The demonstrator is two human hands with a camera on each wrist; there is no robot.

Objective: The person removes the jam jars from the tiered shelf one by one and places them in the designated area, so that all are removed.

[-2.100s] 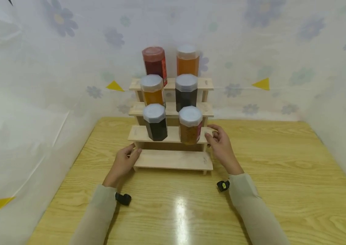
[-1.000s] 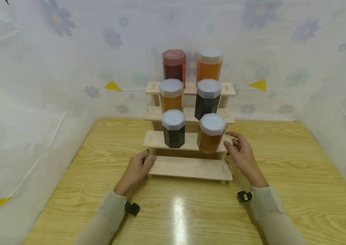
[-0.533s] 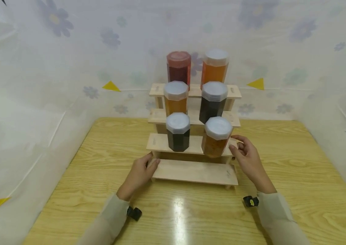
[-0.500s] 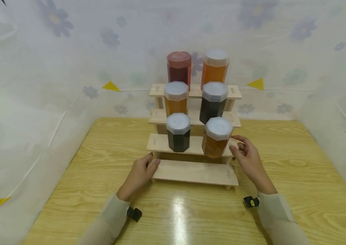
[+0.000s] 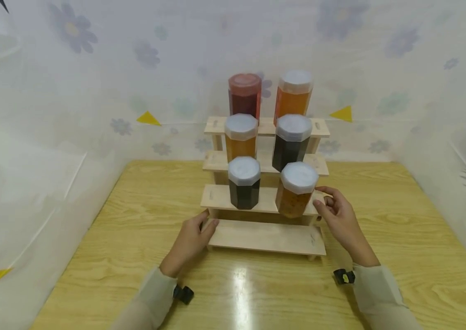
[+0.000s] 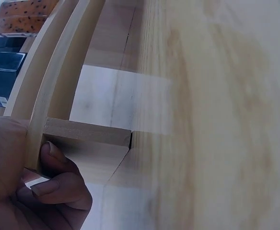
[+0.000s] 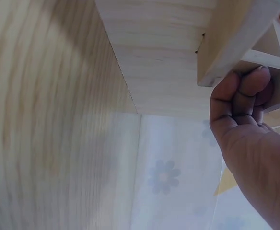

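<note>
A stepped wooden display rack point(image 5: 265, 236) stands on the table, with two lidded jars on each of its upper three tiers. At the top are a dark red jar point(image 5: 244, 103) and an orange jar point(image 5: 293, 101). The middle tier bears an amber jar point(image 5: 241, 145) and a black jar point(image 5: 289, 149); below them stand another dark jar point(image 5: 244, 195) and a speckled brown jar point(image 5: 293, 201). My left hand point(image 5: 189, 238) grips the lowest shelf's left end, fingertips curled under the board point(image 6: 58, 91). With curled fingers, my right hand point(image 5: 342, 220) holds the rack's right side beside the brown jar.
The wood-grain table point(image 5: 134, 201) extends on both sides of the rack. A pale flowered sheet point(image 5: 183, 55) hangs behind it, with yellow triangles point(image 5: 342, 113) on it. Black wrist cameras point(image 5: 184, 294) sit on both cuffs.
The rack with its jars has slid right and somewhat nearer, both hands keeping hold of it. Most of this came earlier; in the last half second it has shifted only slightly.
</note>
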